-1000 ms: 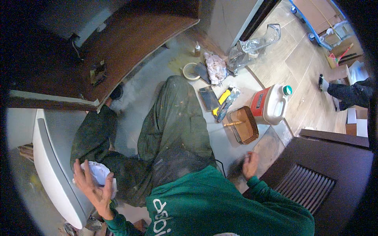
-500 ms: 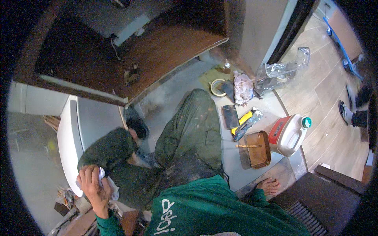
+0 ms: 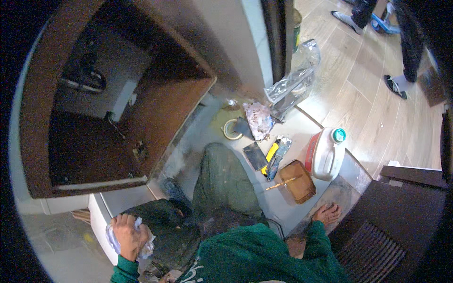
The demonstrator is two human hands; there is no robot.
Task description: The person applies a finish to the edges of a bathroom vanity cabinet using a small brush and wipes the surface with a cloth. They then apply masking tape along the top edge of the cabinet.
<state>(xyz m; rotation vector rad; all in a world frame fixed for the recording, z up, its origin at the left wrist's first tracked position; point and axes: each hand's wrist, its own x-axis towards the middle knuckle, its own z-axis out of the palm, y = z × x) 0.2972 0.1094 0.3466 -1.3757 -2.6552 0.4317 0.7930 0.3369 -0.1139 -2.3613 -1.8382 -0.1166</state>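
Observation:
My left hand (image 3: 128,236) is closed around a crumpled white cloth (image 3: 147,245), held over my bent left leg beside a white panel edge. The cloth sticks out on both sides of my fingers. On the right, my right hand (image 3: 327,214) lies flat with its fingers spread on a dusty slab (image 3: 347,195), holding nothing. Just beyond it is a shallow brown tray (image 3: 306,191) with a thin stick (image 3: 279,184) across it. A white jug (image 3: 331,160) with a green cap and red label stands behind the tray.
An open brown cabinet (image 3: 177,111) fills the left. Ahead lie a tape roll (image 3: 227,130), a crumpled stained rag (image 3: 258,120), a dark flat block (image 3: 255,156), a yellow-handled tool (image 3: 270,158) and clear plastic (image 3: 295,82). Another person's feet (image 3: 395,87) are on the wood-look floor.
My view has swung to the right and tilted, showing more of the cabinet's inside. More of the white cloth shows in my left hand. My right hand stays flat on the slab.

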